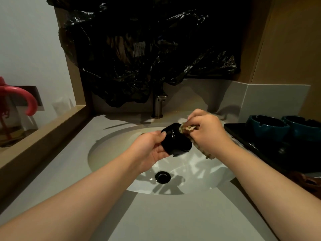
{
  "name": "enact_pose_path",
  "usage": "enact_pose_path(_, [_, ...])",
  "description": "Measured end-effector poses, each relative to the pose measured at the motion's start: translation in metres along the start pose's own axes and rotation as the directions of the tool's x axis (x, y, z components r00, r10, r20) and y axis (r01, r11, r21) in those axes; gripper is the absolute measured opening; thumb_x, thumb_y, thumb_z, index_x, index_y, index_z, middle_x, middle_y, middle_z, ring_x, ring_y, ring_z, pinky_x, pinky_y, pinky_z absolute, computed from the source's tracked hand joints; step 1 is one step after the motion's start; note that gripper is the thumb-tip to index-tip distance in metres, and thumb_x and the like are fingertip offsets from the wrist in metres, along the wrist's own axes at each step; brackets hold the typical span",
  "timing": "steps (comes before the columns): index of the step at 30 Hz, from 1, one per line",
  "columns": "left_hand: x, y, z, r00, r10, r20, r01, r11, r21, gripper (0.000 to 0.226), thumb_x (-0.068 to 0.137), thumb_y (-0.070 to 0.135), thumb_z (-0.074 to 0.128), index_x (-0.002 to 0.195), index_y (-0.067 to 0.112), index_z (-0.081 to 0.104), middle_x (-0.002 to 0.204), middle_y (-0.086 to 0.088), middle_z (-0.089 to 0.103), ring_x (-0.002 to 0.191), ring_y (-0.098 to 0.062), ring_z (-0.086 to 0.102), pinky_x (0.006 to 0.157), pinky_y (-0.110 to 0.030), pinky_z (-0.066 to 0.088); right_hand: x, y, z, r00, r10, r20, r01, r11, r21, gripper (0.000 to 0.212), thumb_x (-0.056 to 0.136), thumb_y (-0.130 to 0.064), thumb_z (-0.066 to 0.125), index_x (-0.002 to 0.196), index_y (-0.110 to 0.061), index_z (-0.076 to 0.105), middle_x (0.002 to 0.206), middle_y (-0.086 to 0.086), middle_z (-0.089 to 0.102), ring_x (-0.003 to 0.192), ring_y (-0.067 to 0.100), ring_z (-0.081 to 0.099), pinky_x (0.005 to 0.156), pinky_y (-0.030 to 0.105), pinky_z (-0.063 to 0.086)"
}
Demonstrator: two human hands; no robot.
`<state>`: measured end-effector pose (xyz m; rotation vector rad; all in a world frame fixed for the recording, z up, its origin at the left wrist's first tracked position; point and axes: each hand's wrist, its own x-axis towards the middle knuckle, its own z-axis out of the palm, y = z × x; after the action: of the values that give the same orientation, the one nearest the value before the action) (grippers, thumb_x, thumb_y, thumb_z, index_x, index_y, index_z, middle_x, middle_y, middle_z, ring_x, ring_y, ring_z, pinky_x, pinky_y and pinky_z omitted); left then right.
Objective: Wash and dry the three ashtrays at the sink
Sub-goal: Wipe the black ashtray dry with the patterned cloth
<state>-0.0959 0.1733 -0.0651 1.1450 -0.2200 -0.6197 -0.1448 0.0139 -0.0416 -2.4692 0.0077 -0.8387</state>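
Note:
Over the white sink basin (111, 153) my left hand (151, 146) grips a dark glossy ashtray (175, 140), tilted on its side with its underside toward me. My right hand (206, 127) pinches a worn beige cloth (186, 128) against the ashtray's upper right edge; the cloth's tail hangs below my wrist. Two dark teal ashtrays (267, 126) (305, 127) stand upright side by side on a black tray (246, 136) at the right of the counter. The inside of the held ashtray is hidden.
A metal faucet (159, 106) rises behind the basin, no water visibly running. The black drain (163, 176) sits at the basin's bottom. Black plastic sheeting (147, 49) covers the wall above. A pink hooked object (19, 96) hangs at far left beyond a wooden ledge (43, 129). Grey countertop (156, 214) in front.

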Motion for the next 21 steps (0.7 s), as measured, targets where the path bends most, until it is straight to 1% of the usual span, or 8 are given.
enact_pose_path(2, [0.001,0.002,-0.001,0.999,0.038,-0.024,-0.039,0.999,-0.032,0.028,0.1,0.004,0.04,0.125,0.0,0.054,0.106,-0.018,0.068,0.095,-0.028,0.067,0.081,-0.039,0.054,0.002,0.007,-0.001,0.997,0.065,0.043,-0.063,0.997,-0.035,0.006,0.083,-0.01,0.07,0.084,-0.014,0.074,0.091,-0.008,0.057,0.083,0.017,0.059,0.074,0.027,0.05])
enact_pose_path(5, [0.002,0.003,-0.001,0.996,0.063,-0.066,-0.068,0.994,-0.081,0.03,0.1,0.004,0.04,0.127,0.0,0.052,0.109,-0.019,0.067,0.093,-0.028,0.067,0.077,-0.038,0.054,0.002,0.007,0.0,0.992,0.056,0.109,-0.047,0.995,-0.086,0.009,0.08,-0.014,0.073,0.088,-0.01,0.075,0.092,-0.002,0.061,0.084,0.017,0.06,0.078,0.032,0.051])
enact_pose_path(8, [0.004,0.003,-0.003,0.99,0.079,-0.113,-0.091,0.99,-0.104,0.031,0.1,0.005,0.041,0.13,0.001,0.049,0.11,-0.02,0.066,0.091,-0.027,0.067,0.074,-0.037,0.054,-0.002,-0.001,0.0,0.984,0.039,0.175,-0.032,0.999,-0.044,0.008,0.079,-0.015,0.075,0.085,-0.01,0.076,0.09,-0.001,0.063,0.082,0.012,0.059,0.073,0.02,0.048])
enact_pose_path(10, [0.004,0.001,-0.003,0.988,0.085,-0.127,-0.097,0.991,-0.092,0.03,0.1,0.005,0.04,0.128,0.0,0.05,0.102,-0.018,0.067,0.087,-0.026,0.067,0.076,-0.038,0.054,-0.006,-0.008,0.0,0.975,0.046,0.218,-0.056,0.998,0.037,0.003,0.079,-0.016,0.074,0.08,-0.014,0.076,0.088,-0.003,0.066,0.08,0.009,0.06,0.068,0.012,0.045])
enact_pose_path(14, [0.003,-0.002,0.001,0.99,0.096,-0.106,-0.099,0.995,-0.027,0.031,0.101,0.006,0.039,0.128,-0.001,0.052,0.098,-0.016,0.068,0.085,-0.025,0.067,0.082,-0.04,0.053,-0.008,-0.015,-0.003,0.974,0.061,0.22,-0.105,0.975,0.195,0.008,0.079,-0.013,0.074,0.074,-0.02,0.074,0.086,-0.005,0.067,0.079,0.005,0.061,0.067,0.009,0.046])
enact_pose_path(18, [0.002,-0.002,0.002,0.988,0.117,-0.101,-0.116,0.993,0.016,0.035,0.099,0.004,0.042,0.133,-0.002,0.049,0.104,-0.016,0.067,0.09,-0.025,0.067,0.079,-0.037,0.054,-0.006,-0.004,-0.007,0.949,0.129,0.287,-0.116,0.991,-0.06,0.014,0.081,-0.003,0.07,0.072,-0.013,0.073,0.086,0.0,0.066,0.078,0.012,0.06,0.06,0.01,0.048])
enact_pose_path(20, [0.0,-0.003,0.005,0.992,0.107,-0.067,-0.103,0.993,0.061,0.035,0.099,0.004,0.043,0.133,-0.002,0.049,0.108,-0.017,0.067,0.096,-0.027,0.067,0.08,-0.037,0.055,-0.002,0.003,-0.006,0.96,0.149,0.238,-0.093,0.968,-0.231,0.015,0.082,-0.002,0.066,0.083,-0.015,0.074,0.095,0.0,0.064,0.085,0.02,0.06,0.07,0.027,0.054])
enact_pose_path(21, [-0.001,-0.005,0.006,0.994,0.098,-0.055,-0.094,0.993,0.072,0.035,0.099,0.005,0.043,0.133,-0.002,0.049,0.111,-0.018,0.067,0.099,-0.028,0.067,0.081,-0.038,0.055,0.001,0.006,-0.004,0.969,0.151,0.197,-0.085,0.947,-0.31,0.018,0.082,-0.001,0.064,0.091,-0.015,0.073,0.099,0.0,0.062,0.089,0.023,0.058,0.073,0.031,0.052])
